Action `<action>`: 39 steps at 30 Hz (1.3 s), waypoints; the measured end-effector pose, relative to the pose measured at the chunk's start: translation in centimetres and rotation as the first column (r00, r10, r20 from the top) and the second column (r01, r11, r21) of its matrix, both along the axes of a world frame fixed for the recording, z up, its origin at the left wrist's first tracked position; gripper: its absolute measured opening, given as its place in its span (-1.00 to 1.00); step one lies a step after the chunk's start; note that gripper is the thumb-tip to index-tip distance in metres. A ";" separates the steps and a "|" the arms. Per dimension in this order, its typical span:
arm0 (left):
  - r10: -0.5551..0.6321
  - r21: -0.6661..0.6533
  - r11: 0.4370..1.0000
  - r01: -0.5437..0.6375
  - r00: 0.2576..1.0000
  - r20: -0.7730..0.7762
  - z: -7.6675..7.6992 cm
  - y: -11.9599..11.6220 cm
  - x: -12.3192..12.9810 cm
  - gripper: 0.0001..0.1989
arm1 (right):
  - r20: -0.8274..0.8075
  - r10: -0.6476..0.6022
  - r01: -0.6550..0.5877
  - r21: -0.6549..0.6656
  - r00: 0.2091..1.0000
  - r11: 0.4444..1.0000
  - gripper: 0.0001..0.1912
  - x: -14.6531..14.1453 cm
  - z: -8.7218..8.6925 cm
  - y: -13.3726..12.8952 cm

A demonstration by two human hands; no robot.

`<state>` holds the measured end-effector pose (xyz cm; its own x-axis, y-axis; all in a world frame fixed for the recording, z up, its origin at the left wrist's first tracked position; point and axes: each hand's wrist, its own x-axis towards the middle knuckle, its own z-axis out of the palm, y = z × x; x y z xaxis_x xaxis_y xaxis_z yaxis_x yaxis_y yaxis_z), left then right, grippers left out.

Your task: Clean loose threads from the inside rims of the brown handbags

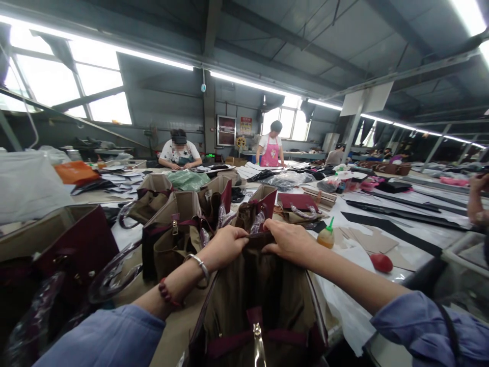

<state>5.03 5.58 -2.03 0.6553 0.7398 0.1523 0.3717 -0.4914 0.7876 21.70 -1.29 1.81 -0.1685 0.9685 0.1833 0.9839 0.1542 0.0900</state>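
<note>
Head view: the left hand [225,247] is pinching the rim [259,238] of the brown bag [263,295] between thumb and fingers. The right hand [292,243] is gripping the same rim just beside it, thumb on the near side; its fingertips are partly hiding behind the edge. The bag is standing open directly before the person, its base running out of frame at the bottom. A metal zip pull [258,344] is hanging at its front, also cut off. On the far wall, a red poster [246,125] is showing print too small to read. At left, a maroon bag [91,244] is extending past the border; at right, a co-worker's arm [477,201] is showing only in part.
</note>
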 end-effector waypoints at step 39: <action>-0.040 0.026 0.999 0.041 0.997 -0.060 1.0 0.3 -0.2 -0.69 | -0.280 0.263 -0.256 0.063 0.923 0.965 -0.85 0.8 -0.7 1.5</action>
